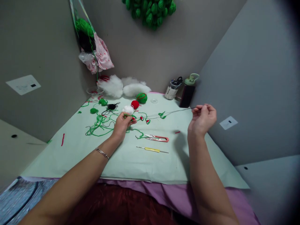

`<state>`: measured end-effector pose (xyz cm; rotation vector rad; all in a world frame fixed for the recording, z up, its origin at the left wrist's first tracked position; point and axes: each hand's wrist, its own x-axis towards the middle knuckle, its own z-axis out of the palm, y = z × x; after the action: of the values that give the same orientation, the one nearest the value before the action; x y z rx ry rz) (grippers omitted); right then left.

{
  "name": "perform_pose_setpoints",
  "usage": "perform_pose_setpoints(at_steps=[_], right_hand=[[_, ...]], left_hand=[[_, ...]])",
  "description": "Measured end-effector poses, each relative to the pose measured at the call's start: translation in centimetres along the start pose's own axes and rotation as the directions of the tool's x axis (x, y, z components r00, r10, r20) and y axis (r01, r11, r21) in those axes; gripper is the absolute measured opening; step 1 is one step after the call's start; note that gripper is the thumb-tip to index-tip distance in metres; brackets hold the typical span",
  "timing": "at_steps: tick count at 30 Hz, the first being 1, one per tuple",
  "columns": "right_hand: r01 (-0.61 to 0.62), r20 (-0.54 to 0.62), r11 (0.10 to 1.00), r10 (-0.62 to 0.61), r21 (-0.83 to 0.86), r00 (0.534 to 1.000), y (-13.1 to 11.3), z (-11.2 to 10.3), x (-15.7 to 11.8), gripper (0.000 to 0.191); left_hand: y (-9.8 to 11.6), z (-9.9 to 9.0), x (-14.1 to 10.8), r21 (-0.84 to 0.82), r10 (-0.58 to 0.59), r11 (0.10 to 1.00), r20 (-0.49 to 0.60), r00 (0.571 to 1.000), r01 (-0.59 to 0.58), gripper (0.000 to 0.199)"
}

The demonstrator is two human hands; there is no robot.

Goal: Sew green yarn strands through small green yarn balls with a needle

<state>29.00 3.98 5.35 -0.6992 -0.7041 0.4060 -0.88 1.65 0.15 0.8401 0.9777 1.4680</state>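
Observation:
My left hand (122, 125) pinches a small red and green crocheted piece (133, 118) above the table, partly hidden by the fingers. Two similar little pieces in red, white and green (148, 121) are just right of it. Out to the right, my raised right hand (202, 118) has its fingertips closed on a dark thread (181, 110), which stretches taut back toward the pieces. Whether a needle is at its end I cannot tell. Nearer me lie thread snips (157, 138) with orange-pink handles and a yellow-handled crochet hook (152, 150).
Tangled green yarn (98, 126) spreads left of my left hand. Behind it are white (128, 109), red (135, 104) and green (142, 98) yarn balls and white stuffing (112, 87). A pen cup (171, 91) and dark bottle (187, 95) stand at the back right.

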Motion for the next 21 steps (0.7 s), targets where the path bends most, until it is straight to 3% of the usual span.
perform_pose_setpoints(at_steps=[4, 7, 9, 11, 14, 17, 21], right_hand=[[-0.002, 0.034, 0.999, 0.003, -0.045, 0.999, -0.1, 0.5, -0.6, 0.005], [-0.018, 0.204, 0.988, 0.049, -0.151, 0.978, -0.3, 1.7, -2.7, 0.007], [0.042, 0.427, 0.960, 0.084, -0.278, 0.900, -0.4, 2.6, -4.8, 0.005], [0.165, 0.644, 0.912, 0.129, -0.376, 0.754, -0.5, 3.3, -7.0, 0.006], [0.307, 0.794, 0.852, 0.187, -0.424, 0.579, -0.3, 3.8, -9.6, 0.010], [0.373, 0.832, 0.814, 0.223, -0.445, 0.507, 0.0, 3.9, -10.8, 0.011], [0.402, 0.836, 0.791, 0.236, -0.462, 0.495, 0.5, 3.7, -11.0, 0.010]], left_hand=[[0.1, 0.0, 0.0, -0.076, -0.042, 0.996, 0.023, 0.999, 0.043, 0.023], [0.0, 0.2, -0.2, -0.106, -0.077, 0.991, 0.095, 0.993, 0.087, 0.026], [0.0, 0.3, -0.4, -0.108, -0.089, 0.989, 0.136, 0.987, 0.104, 0.028], [-0.1, 0.4, -0.5, -0.115, -0.092, 0.987, 0.167, 0.982, 0.112, 0.029], [-0.1, 0.5, -0.6, -0.127, -0.087, 0.985, 0.197, 0.977, 0.114, 0.031], [-0.1, 0.6, -0.7, -0.125, -0.082, 0.986, 0.219, 0.972, 0.111, 0.033], [0.0, 0.7, -1.0, -0.104, -0.077, 0.989, 0.246, 0.966, 0.105, 0.033]])
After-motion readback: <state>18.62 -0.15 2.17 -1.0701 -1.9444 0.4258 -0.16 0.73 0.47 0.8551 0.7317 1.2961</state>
